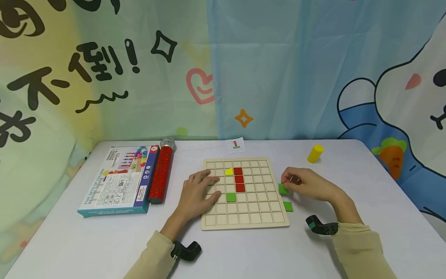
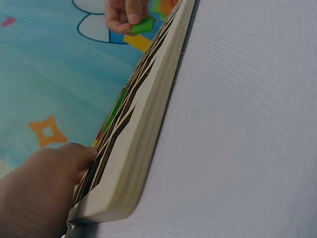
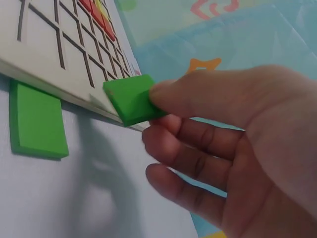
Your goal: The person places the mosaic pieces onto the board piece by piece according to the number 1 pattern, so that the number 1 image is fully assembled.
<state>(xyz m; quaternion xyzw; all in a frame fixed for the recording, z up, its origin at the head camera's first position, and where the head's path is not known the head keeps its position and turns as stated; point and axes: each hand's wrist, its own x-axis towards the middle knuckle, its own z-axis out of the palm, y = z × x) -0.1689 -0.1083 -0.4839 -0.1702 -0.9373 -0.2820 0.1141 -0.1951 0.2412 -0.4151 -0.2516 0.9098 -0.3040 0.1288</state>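
Observation:
A wooden grid board (image 1: 259,207) lies on the white table. Set in its squares are several red tiles (image 1: 239,179), a yellow piece (image 1: 229,171) and one green tile (image 1: 231,197). My left hand (image 1: 198,193) rests on the board's left edge with its fingers spread. Just off the right edge, my right hand (image 1: 308,183) pinches a green square tile (image 3: 131,99) between thumb and fingers, raised above the table in the right wrist view. Another green tile (image 1: 288,206) lies on the table against the board's right side.
Behind the board lies a small pattern card (image 1: 235,145). A yellow cylinder (image 1: 315,154) stands at the back right. On the left are a boxed set (image 1: 116,182) and a red glittery microphone (image 1: 162,172). A printed curtain (image 1: 271,69) hangs behind the table.

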